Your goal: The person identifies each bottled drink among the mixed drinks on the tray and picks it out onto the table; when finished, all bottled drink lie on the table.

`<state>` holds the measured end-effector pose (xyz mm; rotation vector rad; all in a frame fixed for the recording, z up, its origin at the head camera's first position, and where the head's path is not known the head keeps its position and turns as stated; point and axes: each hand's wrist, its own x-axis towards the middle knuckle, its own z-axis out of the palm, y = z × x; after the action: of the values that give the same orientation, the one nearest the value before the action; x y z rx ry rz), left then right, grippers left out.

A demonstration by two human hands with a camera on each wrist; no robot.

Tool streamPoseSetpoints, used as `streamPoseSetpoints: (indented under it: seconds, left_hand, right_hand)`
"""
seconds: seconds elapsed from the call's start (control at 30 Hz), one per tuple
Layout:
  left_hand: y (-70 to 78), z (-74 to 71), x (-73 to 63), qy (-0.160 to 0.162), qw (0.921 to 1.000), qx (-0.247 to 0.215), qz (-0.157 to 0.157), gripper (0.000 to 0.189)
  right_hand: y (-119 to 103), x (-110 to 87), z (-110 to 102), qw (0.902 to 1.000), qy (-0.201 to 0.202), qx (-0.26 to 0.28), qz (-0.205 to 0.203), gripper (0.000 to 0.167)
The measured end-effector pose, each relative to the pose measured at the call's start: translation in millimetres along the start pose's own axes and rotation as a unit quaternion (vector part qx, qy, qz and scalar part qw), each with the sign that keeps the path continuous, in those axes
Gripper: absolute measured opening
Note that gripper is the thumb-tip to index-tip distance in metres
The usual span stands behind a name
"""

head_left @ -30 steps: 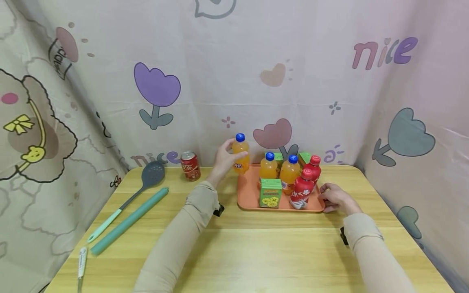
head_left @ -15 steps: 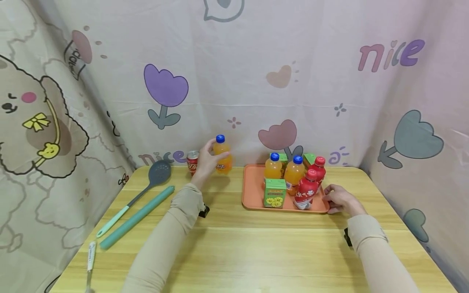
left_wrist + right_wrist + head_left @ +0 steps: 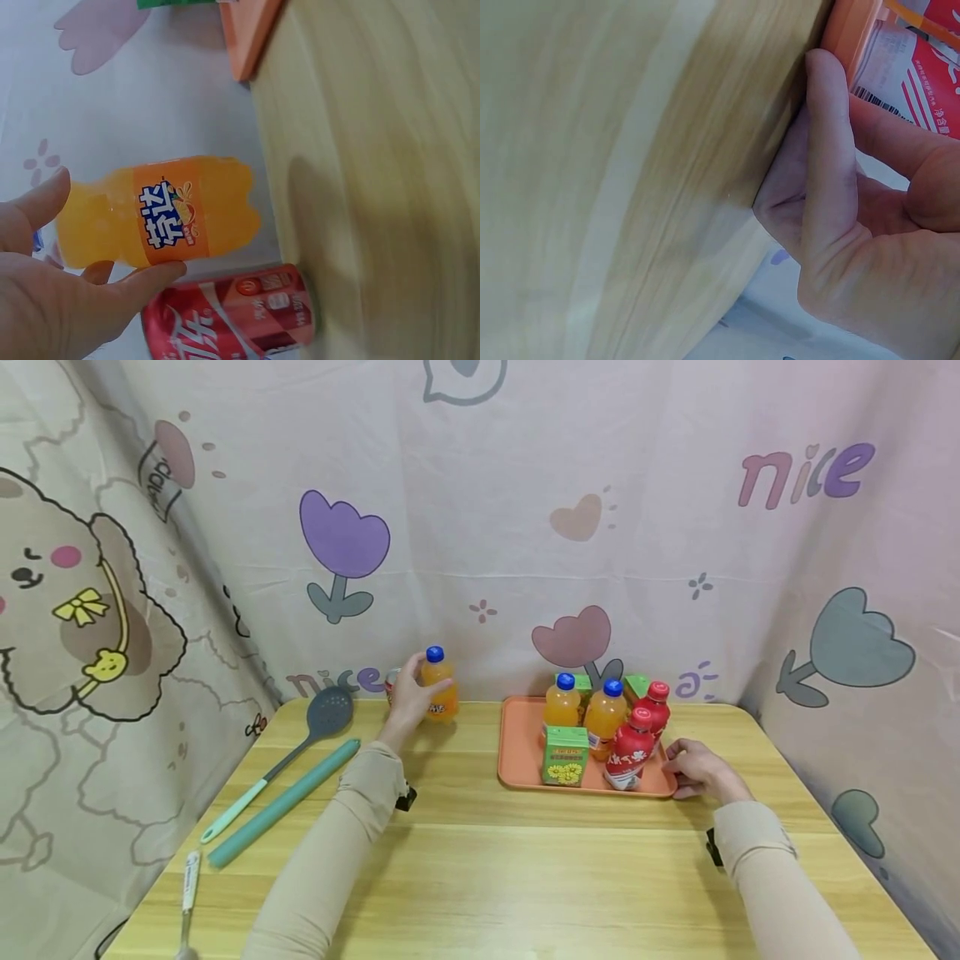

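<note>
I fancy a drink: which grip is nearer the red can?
Left: the left grip is beside the can, holding a bottle; the right grip farther, at the right end of the tray.

Both arms reached forward in long sleeves, the left arm (image 3: 322, 858) slanting inward to the right and the right arm (image 3: 780, 883) slanting inward to the left. The left hand (image 3: 408, 700) was farther out, raised above its wrist, its thumb stretched across to the right and its fingers set in a grip. The right hand (image 3: 703, 770) stayed lower, well apart from the left, turned inward with thumb and fingers pinching, one digit lying nearly straight in the right wrist view.
</note>
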<state>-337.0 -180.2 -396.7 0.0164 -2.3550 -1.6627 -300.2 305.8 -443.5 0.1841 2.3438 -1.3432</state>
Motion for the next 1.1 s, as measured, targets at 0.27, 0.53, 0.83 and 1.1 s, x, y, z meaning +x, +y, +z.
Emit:
streamPoseSetpoints:
  seconds: [0.27,0.53,0.83,1.1]
  left_hand:
    - [-18.5,8.6,4.3,0.005,0.9995,0.030,0.003,0.065]
    - [-22.5,15.2,8.6,0.006,0.9996,0.027,-0.005,0.065]
    - [-27.9,18.4,14.7,0.008,0.9988,0.045,-0.018,0.065]
    - [-29.9,21.5,22.0,0.002,0.9985,0.050,-0.023,0.065]
  right_hand:
    - [5,2.2,0,1.0000,0.002,-0.001,-0.002,0.025]
    - [4,3.3,1,0.9999,0.012,-0.005,0.001,0.023]
    - [3,4.6,1,0.9998,0.016,-0.009,0.002,0.024]
    - [5,6.2,-1,0.9999,0.011,-0.005,-0.004,0.023]
